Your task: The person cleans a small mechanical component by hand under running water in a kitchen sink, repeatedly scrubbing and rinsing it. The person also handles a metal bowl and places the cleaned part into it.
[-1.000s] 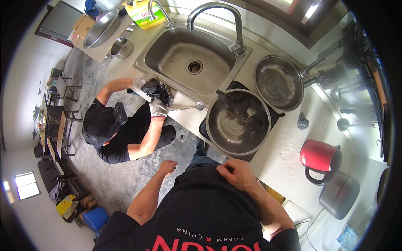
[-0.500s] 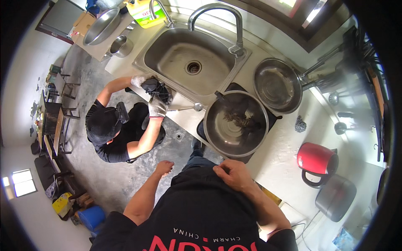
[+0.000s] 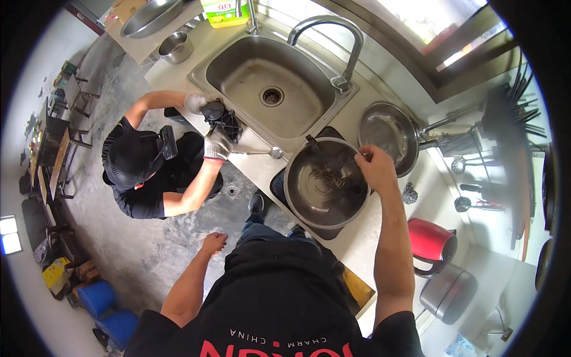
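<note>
My right hand [image 3: 377,168] is at the right rim of a deep round steel pan [image 3: 318,208], its thumb and fingers pinched at the edge. Some dark, shredded food [image 3: 330,179] lies inside the pan, partly in shadow. The pan stands on a black stove [image 3: 278,185] set on the counter. A dark grip [image 3: 311,142] sticks up at its far left rim. My left hand [image 3: 215,243] hangs over the floor beside my body, fingers curled, with nothing visible in it.
A second steel pan [image 3: 386,135] stands at the right. Beyond are a sink [image 3: 267,65], a ladle [image 3: 276,153], a steel scrubber [image 3: 409,193] and a red kettle [image 3: 429,245]. At the left a crouching co-worker [image 3: 134,157] in gloves holds a black device [image 3: 221,119] at the counter edge.
My right hand has gone from in front of my body out to the pan's right rim. My left hand stays low. The whole view has shifted slightly.
</note>
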